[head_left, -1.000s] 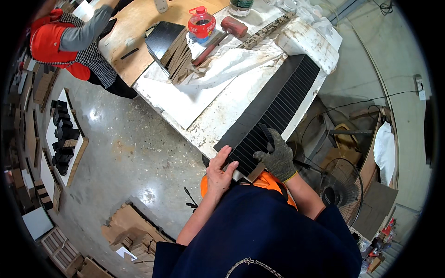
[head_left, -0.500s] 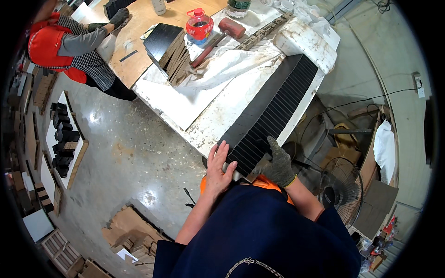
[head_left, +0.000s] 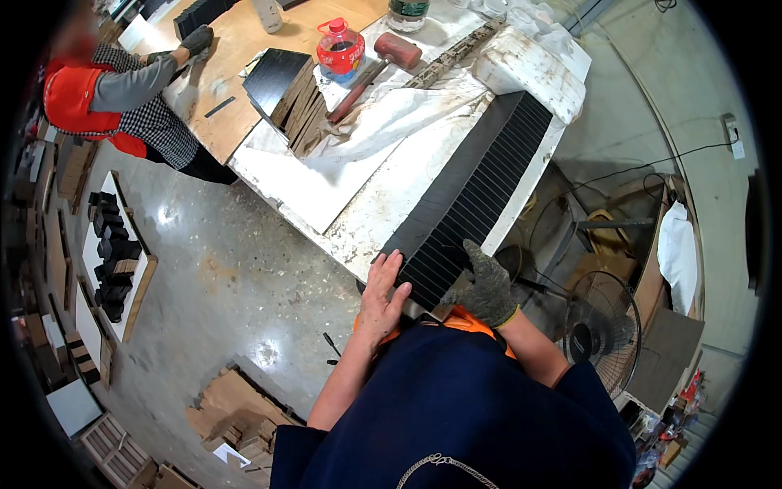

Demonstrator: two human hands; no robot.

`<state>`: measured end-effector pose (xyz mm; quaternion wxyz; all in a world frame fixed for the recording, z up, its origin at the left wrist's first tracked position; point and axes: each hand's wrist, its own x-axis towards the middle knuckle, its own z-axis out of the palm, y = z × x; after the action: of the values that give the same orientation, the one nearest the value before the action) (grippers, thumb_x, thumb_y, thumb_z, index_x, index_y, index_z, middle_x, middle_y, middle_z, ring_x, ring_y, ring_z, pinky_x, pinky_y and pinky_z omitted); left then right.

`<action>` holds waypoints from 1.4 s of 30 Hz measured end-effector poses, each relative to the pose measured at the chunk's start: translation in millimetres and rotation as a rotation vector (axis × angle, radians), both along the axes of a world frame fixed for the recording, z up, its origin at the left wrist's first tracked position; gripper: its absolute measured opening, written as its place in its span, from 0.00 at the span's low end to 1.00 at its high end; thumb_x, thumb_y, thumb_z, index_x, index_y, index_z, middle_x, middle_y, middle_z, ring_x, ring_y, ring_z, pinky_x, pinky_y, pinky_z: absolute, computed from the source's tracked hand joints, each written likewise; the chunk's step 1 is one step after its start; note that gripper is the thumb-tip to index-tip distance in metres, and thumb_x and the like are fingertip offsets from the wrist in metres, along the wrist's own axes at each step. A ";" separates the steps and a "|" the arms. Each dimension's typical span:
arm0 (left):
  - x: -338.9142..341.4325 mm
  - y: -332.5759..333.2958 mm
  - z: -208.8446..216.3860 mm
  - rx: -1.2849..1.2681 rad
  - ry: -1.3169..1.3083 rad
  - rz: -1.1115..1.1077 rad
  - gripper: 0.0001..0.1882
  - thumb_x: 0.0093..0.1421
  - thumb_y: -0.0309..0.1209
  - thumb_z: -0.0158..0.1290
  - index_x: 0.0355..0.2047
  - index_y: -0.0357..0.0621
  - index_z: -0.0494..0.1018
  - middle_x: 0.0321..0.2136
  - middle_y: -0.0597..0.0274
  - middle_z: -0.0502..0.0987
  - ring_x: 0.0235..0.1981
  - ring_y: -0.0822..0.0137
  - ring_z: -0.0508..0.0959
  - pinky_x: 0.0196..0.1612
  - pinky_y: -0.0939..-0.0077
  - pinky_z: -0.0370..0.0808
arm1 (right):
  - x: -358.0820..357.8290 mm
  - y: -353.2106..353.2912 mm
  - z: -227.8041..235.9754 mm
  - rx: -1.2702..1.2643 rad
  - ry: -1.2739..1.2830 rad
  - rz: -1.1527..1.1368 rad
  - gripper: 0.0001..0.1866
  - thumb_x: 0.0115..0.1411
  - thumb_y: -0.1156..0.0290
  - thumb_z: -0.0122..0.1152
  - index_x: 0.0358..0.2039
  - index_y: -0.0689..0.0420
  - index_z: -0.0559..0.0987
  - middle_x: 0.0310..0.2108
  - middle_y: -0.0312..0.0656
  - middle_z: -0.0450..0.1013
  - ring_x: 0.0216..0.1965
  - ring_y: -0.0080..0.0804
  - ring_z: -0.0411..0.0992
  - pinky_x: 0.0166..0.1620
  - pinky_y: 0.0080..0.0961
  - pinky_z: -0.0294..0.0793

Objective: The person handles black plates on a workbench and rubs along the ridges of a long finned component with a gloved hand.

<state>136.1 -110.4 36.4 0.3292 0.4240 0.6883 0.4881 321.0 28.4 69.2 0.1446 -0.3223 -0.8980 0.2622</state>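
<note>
A long row of thin black boards [head_left: 481, 191], packed side by side, lies along the right edge of the white worktable [head_left: 358, 236]. My bare left hand [head_left: 381, 295] rests at the near left corner of the row, its fingers stretched and thumb apart. At the near right end, my right hand [head_left: 489, 289] in a grey knitted glove lies against the boards. Its thumb and fingers stand apart, though some fingertips are hidden by the boards. Neither hand is closed round anything.
A dark stack of boards [head_left: 281, 81], a red-headed mallet [head_left: 397, 50], a red bottle [head_left: 340, 53] and a white block [head_left: 529, 73] sit on the table. A person in a red vest [head_left: 77, 98] works at far left. A fan [head_left: 603, 330] stands at right.
The whole view has shifted slightly, so the table sits a little further left and up. Both hands stay at the near end of the black row.
</note>
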 end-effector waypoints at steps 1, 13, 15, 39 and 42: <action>-0.2 0.0 0.2 -0.002 -0.004 -0.002 0.26 0.59 0.32 0.51 0.58 0.42 0.64 0.60 0.54 0.64 0.63 0.49 0.57 0.64 0.61 0.54 | 0.3 -0.1 -0.5 0.001 0.000 -0.001 0.50 0.38 0.48 0.73 0.57 0.64 0.64 0.50 0.54 0.69 0.48 0.49 0.71 0.49 0.37 0.72; 16.5 -2.1 0.5 -0.022 -0.011 0.210 0.30 0.60 0.32 0.52 0.60 0.36 0.59 0.63 0.46 0.57 0.65 0.50 0.53 0.65 0.62 0.51 | -8.5 2.6 31.1 0.045 -0.006 0.024 0.40 0.43 0.57 0.71 0.54 0.64 0.68 0.43 0.53 0.72 0.43 0.48 0.73 0.46 0.37 0.74; 27.1 -7.5 -0.1 -0.016 -0.101 0.379 0.31 0.60 0.32 0.52 0.61 0.34 0.57 0.63 0.44 0.55 0.66 0.52 0.53 0.65 0.63 0.51 | -7.8 7.5 35.6 0.003 0.041 -0.071 0.24 0.54 0.63 0.60 0.50 0.60 0.71 0.34 0.46 0.75 0.34 0.41 0.74 0.36 0.35 0.75; 57.8 -22.1 -38.1 0.023 -0.828 0.455 0.34 0.54 0.24 0.61 0.60 0.35 0.59 0.48 0.61 0.59 0.44 0.71 0.70 0.50 0.81 0.70 | -65.1 22.6 41.6 0.384 -0.405 0.271 0.16 0.53 0.70 0.51 0.43 0.60 0.76 0.24 0.43 0.72 0.26 0.38 0.73 0.28 0.34 0.72; 64.6 -23.5 -49.2 0.081 -0.815 0.433 0.39 0.52 0.27 0.63 0.62 0.35 0.56 0.49 0.60 0.58 0.46 0.69 0.69 0.51 0.79 0.69 | -69.5 18.0 42.7 0.343 -0.467 0.260 0.17 0.54 0.71 0.51 0.43 0.61 0.75 0.25 0.44 0.73 0.25 0.38 0.73 0.27 0.34 0.73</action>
<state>200.7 -133.9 -12.7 0.4463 0.0565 0.5557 0.6991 251.4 46.4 111.9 -0.0477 -0.2272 -0.9718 0.0420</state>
